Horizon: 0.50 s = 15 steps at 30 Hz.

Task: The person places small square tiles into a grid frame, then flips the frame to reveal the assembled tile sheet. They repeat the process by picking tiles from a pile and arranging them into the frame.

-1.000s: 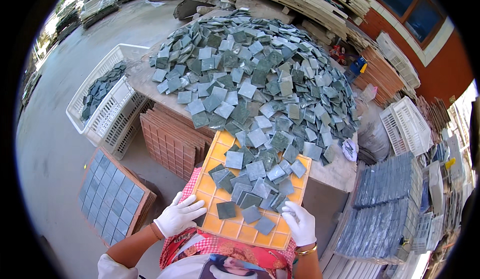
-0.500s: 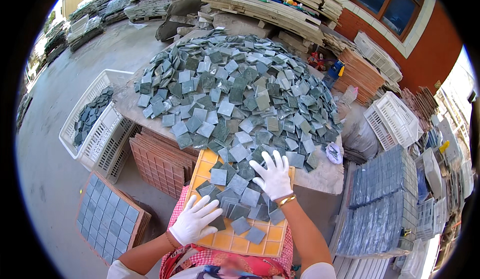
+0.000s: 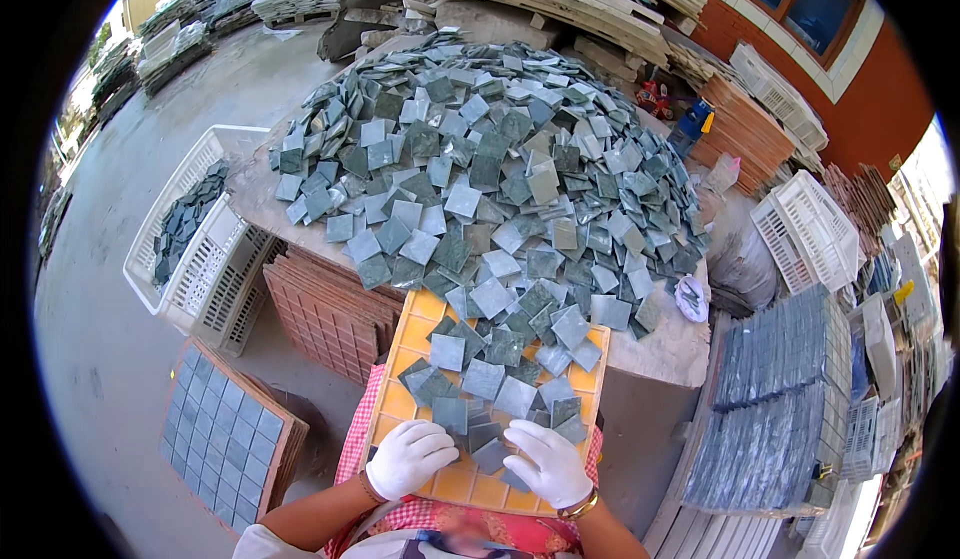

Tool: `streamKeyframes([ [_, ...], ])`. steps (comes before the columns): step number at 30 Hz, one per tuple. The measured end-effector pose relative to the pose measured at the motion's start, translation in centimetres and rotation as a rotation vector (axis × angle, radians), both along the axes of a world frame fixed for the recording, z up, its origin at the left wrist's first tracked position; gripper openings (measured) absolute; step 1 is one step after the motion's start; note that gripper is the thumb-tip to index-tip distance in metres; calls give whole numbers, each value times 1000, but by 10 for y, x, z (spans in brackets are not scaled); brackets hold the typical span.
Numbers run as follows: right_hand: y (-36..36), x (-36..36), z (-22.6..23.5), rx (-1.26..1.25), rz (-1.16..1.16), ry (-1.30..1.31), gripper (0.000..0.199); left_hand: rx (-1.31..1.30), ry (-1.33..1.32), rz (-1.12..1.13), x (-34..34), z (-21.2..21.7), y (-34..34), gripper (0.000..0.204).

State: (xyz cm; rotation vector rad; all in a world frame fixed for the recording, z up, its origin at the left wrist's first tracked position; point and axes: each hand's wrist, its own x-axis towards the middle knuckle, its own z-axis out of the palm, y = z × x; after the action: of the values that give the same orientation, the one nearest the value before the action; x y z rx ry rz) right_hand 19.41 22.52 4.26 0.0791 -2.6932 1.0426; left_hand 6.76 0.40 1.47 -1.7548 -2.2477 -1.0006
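A yellow gridded tray (image 3: 400,379) rests over my lap, with loose square grey-green stone tiles (image 3: 484,379) scattered across it. My left hand (image 3: 412,457), in a white glove, lies near the tray's lower left, fingers loosely bent beside the tiles and gripping none that I can see. Over the lower right of the tray is my right hand (image 3: 548,462), also gloved, its fingers extended and touching the nearest tiles. Beyond the tray, a large heap of similar tiles (image 3: 490,174) covers the table and spills down onto the tray's far end.
To the left, a white basket (image 3: 212,289) holds darker tiles, near stacked brown gridded trays (image 3: 330,309) and a tray filled with tiles (image 3: 220,434). Wrapped tile stacks (image 3: 765,399) and white crates (image 3: 805,229) stand at right. The table's front edge (image 3: 655,364) borders the tray.
My right hand has drawn back from the heap's edge toward me, and several tiles on the tray have shifted. My left hand has moved slightly right, its fingers less spread.
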Motion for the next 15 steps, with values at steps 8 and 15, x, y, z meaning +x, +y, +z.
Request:
streamKeyframes([
  [8,-35,-38,5,164,-20,-12,56,221,-170,475,-14,19,-27,20],
  [15,-38,-63,-13,85,20,-144,60,74,-232,310,3,20,-38,28],
])
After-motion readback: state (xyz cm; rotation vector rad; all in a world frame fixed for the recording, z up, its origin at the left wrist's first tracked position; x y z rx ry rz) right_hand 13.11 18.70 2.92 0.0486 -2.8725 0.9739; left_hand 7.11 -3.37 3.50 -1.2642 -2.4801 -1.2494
